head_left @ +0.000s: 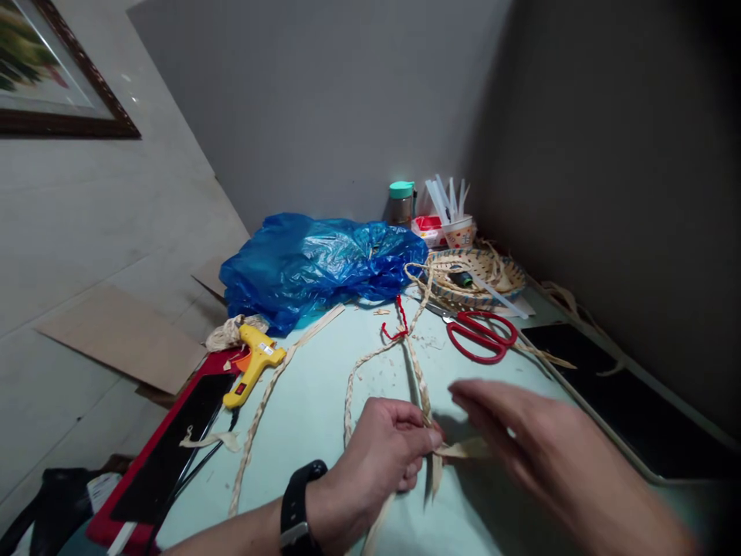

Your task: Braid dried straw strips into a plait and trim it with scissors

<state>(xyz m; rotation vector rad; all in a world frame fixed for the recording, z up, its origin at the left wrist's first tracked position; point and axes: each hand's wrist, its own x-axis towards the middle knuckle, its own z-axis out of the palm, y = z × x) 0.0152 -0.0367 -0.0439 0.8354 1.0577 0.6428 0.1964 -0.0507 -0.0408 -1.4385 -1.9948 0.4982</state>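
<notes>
Right hand (pixel 526 428) near braid (pixel 419 372) in left hand (pixel 387 448), glue-gun label (pixel 267 348) illegible

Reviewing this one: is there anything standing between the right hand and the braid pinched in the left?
Nothing visible blocks it. Between the right hand and the braid in the left hand is just a loose flat strand; the red-handled scissors lie farther back.

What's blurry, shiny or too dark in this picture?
Head view: the right hand is smeared, probably by motion, while the left hand is crisper; white glints speckle the blue plastic bag; the wall darkens to near black toward the upper right corner; soft shadows fall on the tabletop near the hands.
</notes>
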